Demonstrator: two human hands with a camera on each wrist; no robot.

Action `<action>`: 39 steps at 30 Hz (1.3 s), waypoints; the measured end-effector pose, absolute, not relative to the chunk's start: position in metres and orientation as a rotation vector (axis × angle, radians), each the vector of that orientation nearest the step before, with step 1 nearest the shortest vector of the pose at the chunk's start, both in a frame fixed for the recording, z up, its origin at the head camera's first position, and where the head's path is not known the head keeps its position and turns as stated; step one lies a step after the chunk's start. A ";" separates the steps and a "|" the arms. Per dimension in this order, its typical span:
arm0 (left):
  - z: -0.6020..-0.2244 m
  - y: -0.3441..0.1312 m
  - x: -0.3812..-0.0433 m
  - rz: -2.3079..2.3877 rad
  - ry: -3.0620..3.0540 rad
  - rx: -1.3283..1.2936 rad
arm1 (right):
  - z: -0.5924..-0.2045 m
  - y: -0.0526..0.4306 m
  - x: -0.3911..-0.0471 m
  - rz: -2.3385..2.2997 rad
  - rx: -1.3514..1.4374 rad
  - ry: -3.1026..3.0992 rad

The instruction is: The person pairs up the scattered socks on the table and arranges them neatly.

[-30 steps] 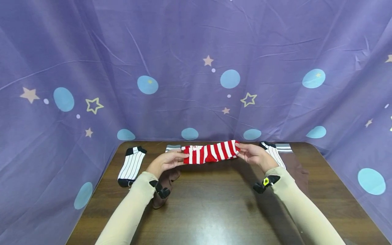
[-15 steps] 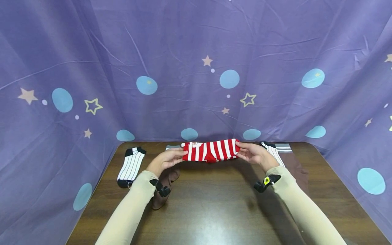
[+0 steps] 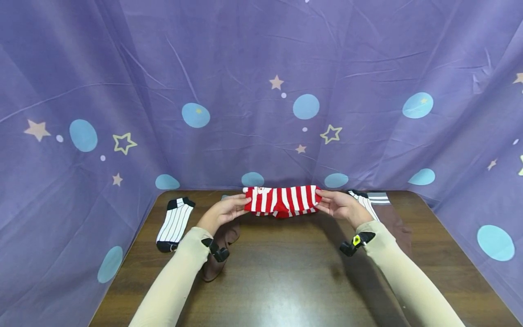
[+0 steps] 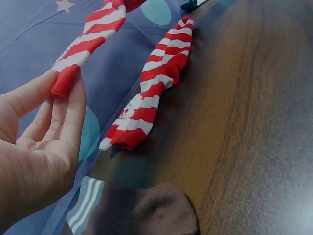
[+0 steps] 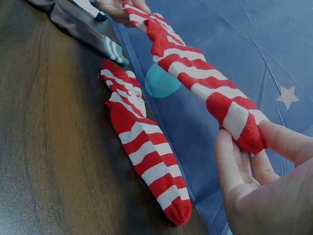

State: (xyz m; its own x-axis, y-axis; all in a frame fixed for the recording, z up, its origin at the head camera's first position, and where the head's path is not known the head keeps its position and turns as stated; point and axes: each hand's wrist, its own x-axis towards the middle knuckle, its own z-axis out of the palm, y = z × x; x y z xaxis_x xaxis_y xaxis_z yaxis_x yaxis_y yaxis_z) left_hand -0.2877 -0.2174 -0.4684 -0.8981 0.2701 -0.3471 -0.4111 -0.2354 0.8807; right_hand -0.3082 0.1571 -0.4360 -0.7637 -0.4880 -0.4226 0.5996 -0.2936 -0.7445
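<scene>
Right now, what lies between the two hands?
In the right wrist view, a held striped sock spans left hand to right hand, with another striped sock below.

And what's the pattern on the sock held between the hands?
The held sock has red and white stripes, best seen in the right wrist view.

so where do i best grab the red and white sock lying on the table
Probably the toe, with the right hand, once free, coming down from the near side: the red-and-white striped sock lies along the table's far edge, toe rightward, cuff close beside a brown sock.
</scene>
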 end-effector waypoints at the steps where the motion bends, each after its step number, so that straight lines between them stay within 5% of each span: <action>1: -0.468 -0.217 -0.288 2.175 1.604 -0.179 | -0.436 0.157 -0.309 -2.092 0.160 1.268; 39: -0.470 -0.208 -0.307 2.175 1.663 -0.279 | -0.445 0.155 -0.331 -2.044 0.265 1.396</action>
